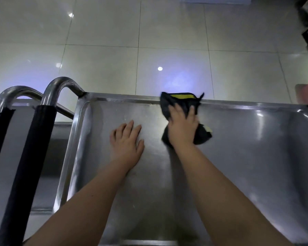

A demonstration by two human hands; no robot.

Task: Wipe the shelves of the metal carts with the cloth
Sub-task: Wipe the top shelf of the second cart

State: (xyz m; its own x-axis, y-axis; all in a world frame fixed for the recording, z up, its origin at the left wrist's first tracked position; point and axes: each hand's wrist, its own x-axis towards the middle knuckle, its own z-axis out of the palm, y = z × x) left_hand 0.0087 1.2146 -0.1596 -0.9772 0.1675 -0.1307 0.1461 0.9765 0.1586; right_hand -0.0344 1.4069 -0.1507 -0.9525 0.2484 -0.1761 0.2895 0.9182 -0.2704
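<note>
The top shelf of a metal cart (pixel 247 157) fills the lower middle and right of the view, a steel tray with a raised rim. My right hand (pixel 182 126) presses a black cloth with yellow trim (pixel 181 102) onto the shelf near its far rim; the fingers are spread over the cloth, which bunches out beneath the palm. My left hand (pixel 127 141) lies flat on the bare steel to the left of it, fingers straight.
A second metal cart (pixel 43 166) stands to the left. Two curved steel handles with black padding (pixel 41 125) rise between the carts. Glossy floor tiles (pixel 149 41) lie beyond the far rim. Dark objects sit at the top right corner.
</note>
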